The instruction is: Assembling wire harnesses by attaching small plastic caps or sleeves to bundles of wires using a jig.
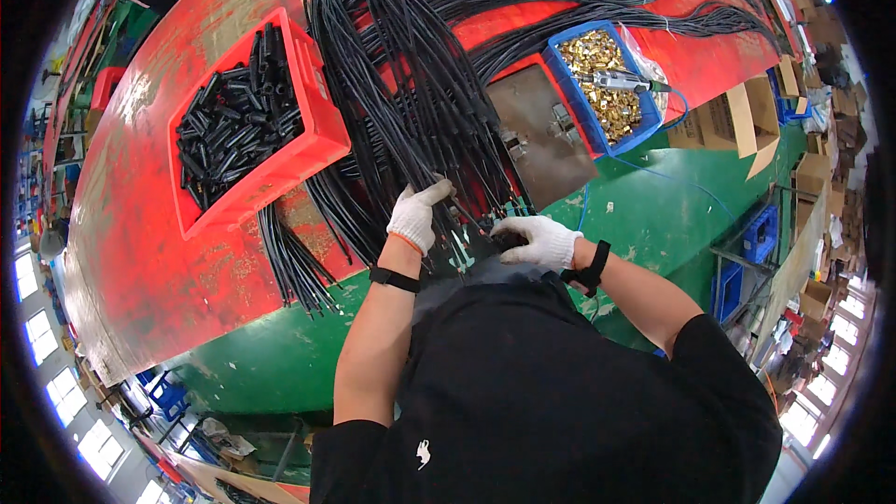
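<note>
A thick bundle of black cables (401, 84) runs down the table toward me, with its ends hanging at the near edge. My left hand (416, 217), in a white knit glove, is closed round some of these cables near their lower ends. Beside it on the right, my right hand (543, 241), gloved likewise, has its fingers curled together at the cable ends. Something dark shows at those fingertips, too small to make out. Pale greenish terminal-like pieces (461, 250) are visible between and below the hands.
A red bin (327, 135) of black plastic sleeves stands at left. At right, a blue bin (597, 142) holds brass-coloured parts, with a grey corded tool (621, 81) lying on top. A metal plate (541, 168) with small fittings sits between. More cable bundles (560, 0) stretch along the back.
</note>
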Demonstrator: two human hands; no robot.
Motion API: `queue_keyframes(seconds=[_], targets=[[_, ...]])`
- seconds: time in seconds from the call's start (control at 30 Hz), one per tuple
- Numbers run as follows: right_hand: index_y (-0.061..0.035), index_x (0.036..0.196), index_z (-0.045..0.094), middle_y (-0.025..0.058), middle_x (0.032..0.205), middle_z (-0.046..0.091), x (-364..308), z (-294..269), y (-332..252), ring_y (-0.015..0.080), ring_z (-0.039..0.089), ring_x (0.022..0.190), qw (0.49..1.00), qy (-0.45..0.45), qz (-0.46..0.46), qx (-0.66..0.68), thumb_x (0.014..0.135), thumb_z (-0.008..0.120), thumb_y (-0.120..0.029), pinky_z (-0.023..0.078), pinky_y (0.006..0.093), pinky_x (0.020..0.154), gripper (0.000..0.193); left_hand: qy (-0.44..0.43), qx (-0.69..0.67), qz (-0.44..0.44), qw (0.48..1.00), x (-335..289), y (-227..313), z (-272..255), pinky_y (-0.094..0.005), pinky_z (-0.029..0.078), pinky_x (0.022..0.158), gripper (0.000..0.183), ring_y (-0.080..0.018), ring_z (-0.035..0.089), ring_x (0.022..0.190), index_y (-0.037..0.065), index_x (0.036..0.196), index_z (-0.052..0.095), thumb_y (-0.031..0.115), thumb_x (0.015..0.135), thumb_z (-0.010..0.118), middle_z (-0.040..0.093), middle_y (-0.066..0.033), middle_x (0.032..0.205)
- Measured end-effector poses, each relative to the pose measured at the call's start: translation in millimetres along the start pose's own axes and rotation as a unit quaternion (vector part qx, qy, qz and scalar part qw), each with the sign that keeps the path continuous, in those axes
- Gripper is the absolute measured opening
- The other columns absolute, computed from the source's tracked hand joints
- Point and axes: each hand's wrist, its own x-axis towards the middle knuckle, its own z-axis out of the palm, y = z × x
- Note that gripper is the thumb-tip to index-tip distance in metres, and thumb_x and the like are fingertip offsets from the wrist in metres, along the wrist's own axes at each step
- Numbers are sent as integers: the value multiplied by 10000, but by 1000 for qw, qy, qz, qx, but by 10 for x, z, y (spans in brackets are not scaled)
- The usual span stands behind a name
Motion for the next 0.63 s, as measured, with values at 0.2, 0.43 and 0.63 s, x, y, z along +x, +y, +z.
queue_keyframes(seconds=[0.2,0.43,0.63], targets=[[-4,1393,653,207,1263,750,19,40,29,280,716,1168,1000,8,24,-12,891,809,-395,546,392,1022,655,23,23,-1,999,21,-26,28,-390,586,705,224,-212,697,840,124,1093,693,28,915,788,718,-33,951],[8,1349,693,121,1045,776,374,201,-207,194,720,922,993,-26,78,85,923,766,-401,573,354,839,595,12,59,7,998,-20,24,-130,-394,600,741,225,-207,693,813,115,1119,685,99,929,805,724,-40,995],[-36,1156,751,41,959,768,781,252,-467,105,645,749,978,-52,98,178,1011,686,-301,528,296,686,309,-7,25,-27,999,-195,195,-404,-391,616,781,232,-215,721,923,116,1192,705,220,998,777,747,-68,1064]])
